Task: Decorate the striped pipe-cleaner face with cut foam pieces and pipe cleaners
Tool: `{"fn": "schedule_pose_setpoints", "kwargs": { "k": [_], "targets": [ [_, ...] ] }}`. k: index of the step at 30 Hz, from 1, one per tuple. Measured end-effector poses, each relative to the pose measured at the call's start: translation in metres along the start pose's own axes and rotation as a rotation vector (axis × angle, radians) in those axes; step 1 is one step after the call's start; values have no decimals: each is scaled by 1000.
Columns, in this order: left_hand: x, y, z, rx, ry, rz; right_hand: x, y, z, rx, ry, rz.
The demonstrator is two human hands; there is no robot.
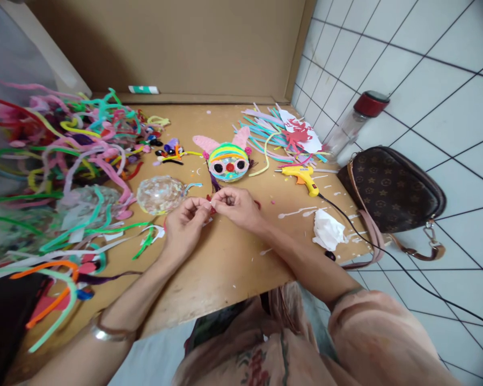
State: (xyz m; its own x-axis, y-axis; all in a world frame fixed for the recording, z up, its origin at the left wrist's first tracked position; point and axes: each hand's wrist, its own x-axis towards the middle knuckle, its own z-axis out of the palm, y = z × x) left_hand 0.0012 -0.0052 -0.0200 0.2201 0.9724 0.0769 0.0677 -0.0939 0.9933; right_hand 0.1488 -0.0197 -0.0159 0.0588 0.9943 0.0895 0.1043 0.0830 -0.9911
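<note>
Over the middle of the table, my left hand (185, 225) and my right hand (239, 208) meet fingertip to fingertip, both pinched closed. Whatever is between the fingertips is too small to make out. Something red shows just behind them. Beyond the hands stands a decorated face figure (229, 165) with pink ears, round eyes, a red nose and bands of coloured pipe cleaner. Left of it, near my left hand, lies a clear dome (161, 194) with a mottled surface. A yellow hot glue gun (304, 177) lies to the right of my right hand.
A large heap of pipe cleaners (92, 134) covers the table's left side. At the back right are pastel strips (261, 128) and a red cutout. A crumpled tissue (329, 229), a brown handbag (390, 187) and a red-lidded bottle (356, 120) stand right. The glue gun's cord trails off right.
</note>
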Motion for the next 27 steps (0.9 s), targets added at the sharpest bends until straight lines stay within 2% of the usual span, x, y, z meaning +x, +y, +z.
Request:
{"fn": "schedule_pose_setpoints", "kwargs": {
  "k": [16,27],
  "targets": [
    [2,-4,1,-47,-6,-6,2,-2,-2,-15,3,38],
    [5,-7,1,-12,-47,18,1,-9,-6,-173,-14,-2]
  ]
}}
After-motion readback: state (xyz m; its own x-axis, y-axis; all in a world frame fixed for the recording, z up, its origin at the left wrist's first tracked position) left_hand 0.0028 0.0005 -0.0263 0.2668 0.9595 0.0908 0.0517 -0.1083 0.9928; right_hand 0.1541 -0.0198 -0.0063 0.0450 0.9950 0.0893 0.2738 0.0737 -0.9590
